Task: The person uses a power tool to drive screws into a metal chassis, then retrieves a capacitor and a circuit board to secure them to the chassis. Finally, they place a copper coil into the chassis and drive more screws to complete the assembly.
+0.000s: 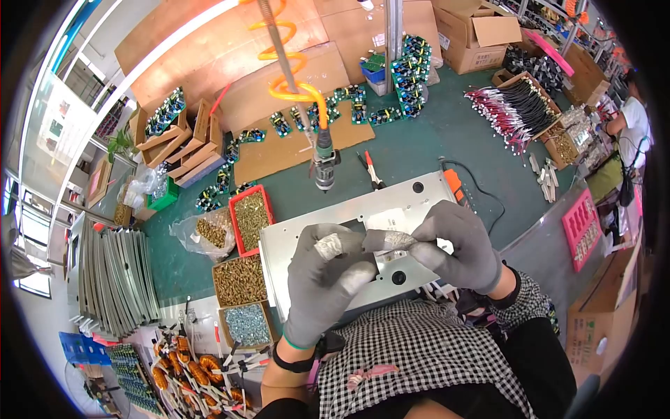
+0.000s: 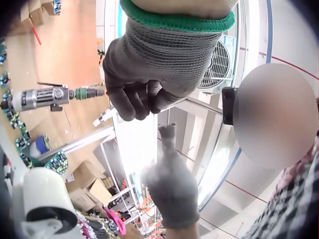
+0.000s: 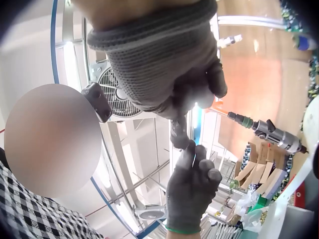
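Note:
Both hands wear grey work gloves and meet above a white metal panel [image 1: 286, 241] on the bench. My right hand [image 1: 460, 248] pinches a short grey tube wrapped in silvery tape [image 1: 388, 241], which looks like a glove finger, between thumb and fingertips. My left hand [image 1: 324, 279] points its taped index finger [image 1: 338, 244] at the tube's other end, the fingertip right at its opening. The left thumb stands apart below. In the right wrist view the tube [image 3: 178, 134] hangs from the right fingers, with the left hand [image 3: 192, 194] beneath.
A power screwdriver [image 1: 324, 167] hangs from an orange coiled hose beyond the panel. Left of the panel stand a red tray [image 1: 265, 202] of screws and boxes of brass parts [image 1: 241, 281]. Circuit boards [image 1: 349, 105] line the back; cable bundles [image 1: 513, 105] lie at right.

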Tool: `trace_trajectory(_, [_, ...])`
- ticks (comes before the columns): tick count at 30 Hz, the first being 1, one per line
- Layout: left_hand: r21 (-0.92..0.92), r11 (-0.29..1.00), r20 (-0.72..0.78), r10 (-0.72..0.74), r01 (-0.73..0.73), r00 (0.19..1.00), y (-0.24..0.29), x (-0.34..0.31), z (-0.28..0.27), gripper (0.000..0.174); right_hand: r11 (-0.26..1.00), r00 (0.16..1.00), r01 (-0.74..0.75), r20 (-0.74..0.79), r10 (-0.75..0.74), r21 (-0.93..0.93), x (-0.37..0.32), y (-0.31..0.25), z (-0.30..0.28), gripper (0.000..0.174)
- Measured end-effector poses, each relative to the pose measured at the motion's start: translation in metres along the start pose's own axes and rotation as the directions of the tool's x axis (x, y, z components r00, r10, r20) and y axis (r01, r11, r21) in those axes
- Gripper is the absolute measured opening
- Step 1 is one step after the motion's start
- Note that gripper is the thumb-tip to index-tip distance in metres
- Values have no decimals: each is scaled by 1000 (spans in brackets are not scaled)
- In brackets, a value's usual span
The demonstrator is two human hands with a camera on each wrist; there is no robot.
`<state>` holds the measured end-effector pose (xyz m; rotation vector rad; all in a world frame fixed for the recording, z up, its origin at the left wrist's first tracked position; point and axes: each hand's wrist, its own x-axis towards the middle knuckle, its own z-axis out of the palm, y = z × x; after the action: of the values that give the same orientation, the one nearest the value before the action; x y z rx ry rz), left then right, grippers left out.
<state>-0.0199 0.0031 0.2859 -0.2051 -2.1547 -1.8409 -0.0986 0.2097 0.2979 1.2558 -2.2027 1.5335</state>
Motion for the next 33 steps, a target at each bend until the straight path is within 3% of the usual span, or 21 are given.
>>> trace_trajectory(2, [173, 981, 59, 84, -93, 995, 7, 6, 3, 29, 1000, 999, 7, 41, -7, 1, 1, -1, -1, 8])
trace_trajectory(3, [167, 982, 101, 69, -85, 993, 6, 8, 2, 28, 1000, 998, 10, 60, -10, 2, 1, -1, -1, 9])
trace_trajectory(6, [-223, 948, 119, -203, 226, 972, 4, 5, 10, 22, 1000, 996, 28, 88, -28, 3, 3, -1, 1, 11])
trace_trajectory(9, [-475, 792, 216, -317, 383, 923, 6, 3, 5, 20, 999, 998, -23, 52, 21, 38, 0, 5, 4, 14])
trace_trajectory(15, [-327, 906, 189, -218, 270, 958, -1, 4, 5, 24, 997, 994, 0, 106, -9, 83, 1, 4, 3, 14])
trace_trajectory(18, [-352, 851, 215, -333, 391, 918, 3, 7, 11, 27, 987, 981, -65, 189, 37, 147, 0, 5, 4, 13])
trace_trajectory(21, [-431, 743, 233, -456, 512, 859, -4, 7, 8, 35, 787, 826, -536, 381, 415, 306, 3, -6, -5, 13])
trace_trajectory(24, [-426, 743, 317, -412, 517, 854, -13, 5, 2, 29, 826, 878, -456, 318, 357, 331, 6, -4, -4, 16])
trace_trajectory(30, [-425, 771, 286, -383, 475, 878, -8, 5, 5, 27, 842, 904, -413, 270, 332, 347, 6, -3, -1, 15])
trace_trajectory(33, [-371, 776, 242, -449, 510, 860, 0, 6, 7, 25, 936, 974, -212, 134, 180, 283, 4, -6, 4, 19])
